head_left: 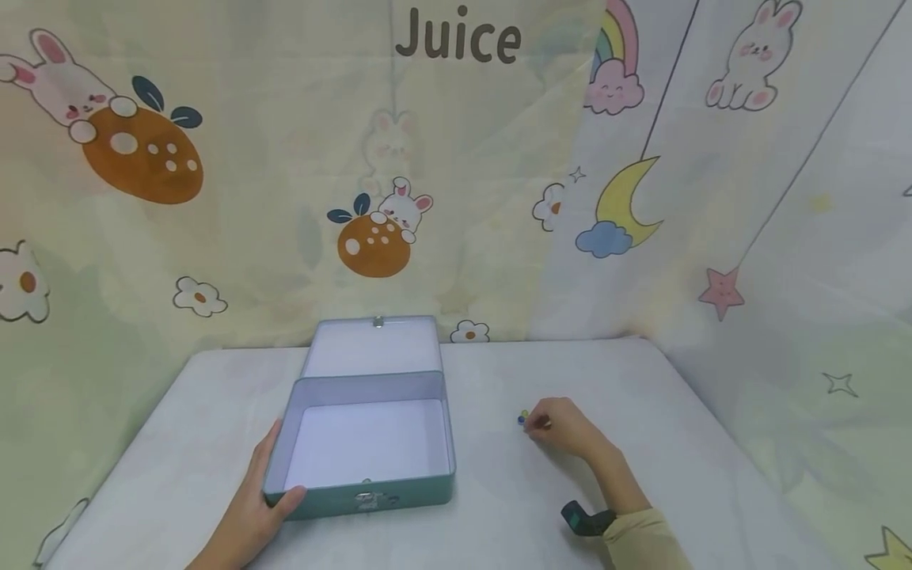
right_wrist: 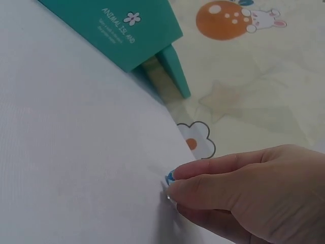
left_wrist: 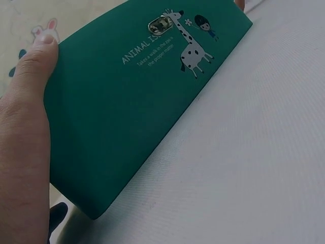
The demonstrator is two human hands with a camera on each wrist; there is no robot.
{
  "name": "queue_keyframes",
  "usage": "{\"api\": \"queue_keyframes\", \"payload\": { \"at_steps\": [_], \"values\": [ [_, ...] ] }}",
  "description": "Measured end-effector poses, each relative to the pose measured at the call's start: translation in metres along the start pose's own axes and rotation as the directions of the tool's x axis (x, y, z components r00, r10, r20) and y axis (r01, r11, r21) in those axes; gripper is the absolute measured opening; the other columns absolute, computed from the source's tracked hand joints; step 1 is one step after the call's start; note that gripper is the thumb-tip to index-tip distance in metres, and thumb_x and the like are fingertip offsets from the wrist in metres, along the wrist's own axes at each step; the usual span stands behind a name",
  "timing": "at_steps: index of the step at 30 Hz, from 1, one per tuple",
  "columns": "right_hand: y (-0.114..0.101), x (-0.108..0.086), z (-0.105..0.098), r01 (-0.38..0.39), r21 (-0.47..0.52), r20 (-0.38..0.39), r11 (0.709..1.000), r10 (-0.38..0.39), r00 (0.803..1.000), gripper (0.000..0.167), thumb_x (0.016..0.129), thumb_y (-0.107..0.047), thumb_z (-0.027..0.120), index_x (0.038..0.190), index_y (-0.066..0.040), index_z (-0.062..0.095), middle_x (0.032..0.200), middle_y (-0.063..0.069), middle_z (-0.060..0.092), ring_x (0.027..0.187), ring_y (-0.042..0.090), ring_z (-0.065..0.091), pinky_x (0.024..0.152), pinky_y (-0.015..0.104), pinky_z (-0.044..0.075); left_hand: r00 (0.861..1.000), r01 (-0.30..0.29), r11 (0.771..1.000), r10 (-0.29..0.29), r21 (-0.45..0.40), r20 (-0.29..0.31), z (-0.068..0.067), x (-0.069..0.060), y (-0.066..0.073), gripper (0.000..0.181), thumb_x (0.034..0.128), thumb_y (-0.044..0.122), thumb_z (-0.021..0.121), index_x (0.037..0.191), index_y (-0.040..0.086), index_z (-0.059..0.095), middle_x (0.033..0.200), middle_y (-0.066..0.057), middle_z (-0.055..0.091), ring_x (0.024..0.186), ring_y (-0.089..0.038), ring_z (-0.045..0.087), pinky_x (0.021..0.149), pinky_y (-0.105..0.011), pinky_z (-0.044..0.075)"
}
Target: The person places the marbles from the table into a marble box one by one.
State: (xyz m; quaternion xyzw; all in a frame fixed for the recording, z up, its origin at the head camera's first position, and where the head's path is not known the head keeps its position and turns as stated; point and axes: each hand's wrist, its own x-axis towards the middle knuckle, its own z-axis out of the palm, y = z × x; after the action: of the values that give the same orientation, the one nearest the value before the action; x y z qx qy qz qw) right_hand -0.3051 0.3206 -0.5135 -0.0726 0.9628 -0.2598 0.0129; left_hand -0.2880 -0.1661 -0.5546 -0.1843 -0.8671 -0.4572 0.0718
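A green tin box (head_left: 370, 492) stands on the table with its lid (head_left: 374, 347) raised at the back and a pale interior. My left hand (head_left: 260, 495) holds its front left corner, thumb on the front face and fingers along the left side. In the left wrist view, the box front (left_wrist: 122, 101) shows a giraffe print and a metal clasp. Right of the box, my right hand (head_left: 563, 427) pinches with thumb and fingers at small glassy marbles. A blue marble (right_wrist: 170, 178) shows at the fingertips; a yellow-green marble (head_left: 525, 412) sits close by. The fingers partly hide them.
The white-covered table (head_left: 499, 514) extends around the box. A printed cloth (head_left: 470, 198) with rabbits, flowers and a moon hangs behind and at the sides. A dark device (head_left: 587, 519) is worn on the right wrist, beside a pale yellow sleeve (head_left: 644, 542).
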Motion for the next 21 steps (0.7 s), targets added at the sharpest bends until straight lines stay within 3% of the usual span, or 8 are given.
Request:
{"api": "queue_keyframes", "payload": {
  "at_steps": [3, 6, 10, 14, 18, 21],
  "values": [
    [-0.003, 0.000, -0.003, 0.044, 0.005, -0.005, 0.999, -0.044, 0.999, 0.011, 0.079, -0.006, 0.072, 0.084, -0.015, 0.071, 0.086, -0.004, 0.067, 0.084, 0.011, 0.062, 0.076, 0.030, 0.054, 1.000, 0.011, 1.000, -0.011, -0.007, -0.004, 0.000, 0.000, -0.001, 0.094, 0.0858, 0.025, 0.065, 0.153, 0.030, 0.000, 0.155, -0.019, 0.014, 0.142, -0.026, 0.016, 0.104, -0.067, 0.018],
    [-0.009, 0.000, -0.007, 0.095, -0.003, -0.010, 0.995, -0.095, 0.995, 0.010, 0.080, -0.003, 0.071, 0.086, -0.012, 0.072, 0.087, -0.002, 0.068, 0.084, 0.014, 0.064, 0.076, 0.029, 0.055, 1.000, 0.030, 0.999, -0.030, -0.012, 0.007, 0.000, 0.001, -0.001, 0.095, 0.0853, 0.025, 0.065, 0.153, 0.033, -0.002, 0.155, -0.021, 0.013, 0.136, -0.048, 0.019, 0.102, -0.070, 0.018],
    [-0.026, 0.003, -0.016, 0.159, -0.057, -0.002, 0.986, -0.160, 0.987, 0.013, 0.079, 0.000, 0.071, 0.088, -0.009, 0.074, 0.086, -0.003, 0.068, 0.083, 0.012, 0.065, 0.072, 0.022, 0.054, 1.000, 0.027, 1.000, -0.027, -0.008, 0.014, 0.001, 0.002, -0.001, 0.095, 0.0854, 0.026, 0.065, 0.153, 0.032, -0.002, 0.155, -0.021, 0.013, 0.137, -0.051, 0.018, 0.099, -0.074, 0.020],
    [-0.057, 0.012, -0.027, 0.229, -0.095, 0.056, 0.969, -0.225, 0.973, 0.012, 0.081, -0.004, 0.071, 0.089, -0.011, 0.075, 0.085, -0.006, 0.068, 0.079, 0.007, 0.062, 0.067, 0.017, 0.051, 1.000, 0.018, 1.000, -0.018, 0.003, 0.010, 0.000, 0.002, -0.001, 0.095, 0.0852, 0.027, 0.065, 0.154, 0.025, 0.000, 0.155, -0.020, 0.013, 0.137, -0.051, 0.019, 0.097, -0.075, 0.022],
    [-0.093, 0.028, -0.036, 0.321, -0.101, 0.134, 0.942, -0.306, 0.942, 0.012, 0.083, -0.006, 0.070, 0.089, -0.015, 0.075, 0.087, -0.006, 0.067, 0.079, 0.006, 0.062, 0.068, 0.015, 0.051, 1.000, 0.021, 1.000, -0.021, 0.000, 0.011, 0.000, 0.002, -0.001, 0.095, 0.0852, 0.028, 0.065, 0.154, 0.027, -0.001, 0.155, -0.019, 0.013, 0.137, -0.050, 0.019, 0.097, -0.075, 0.022],
    [-0.118, 0.044, -0.037, 0.399, -0.096, 0.191, 0.912, -0.376, 0.907, 0.012, 0.084, -0.005, 0.069, 0.091, -0.013, 0.075, 0.089, -0.005, 0.067, 0.083, 0.006, 0.063, 0.072, 0.014, 0.052, 0.999, 0.029, 1.000, -0.029, -0.002, 0.018, -0.001, 0.001, -0.001, 0.095, 0.0856, 0.028, 0.064, 0.153, 0.032, -0.002, 0.156, -0.019, 0.012, 0.137, -0.050, 0.019, 0.097, -0.075, 0.022]
  ]
}}
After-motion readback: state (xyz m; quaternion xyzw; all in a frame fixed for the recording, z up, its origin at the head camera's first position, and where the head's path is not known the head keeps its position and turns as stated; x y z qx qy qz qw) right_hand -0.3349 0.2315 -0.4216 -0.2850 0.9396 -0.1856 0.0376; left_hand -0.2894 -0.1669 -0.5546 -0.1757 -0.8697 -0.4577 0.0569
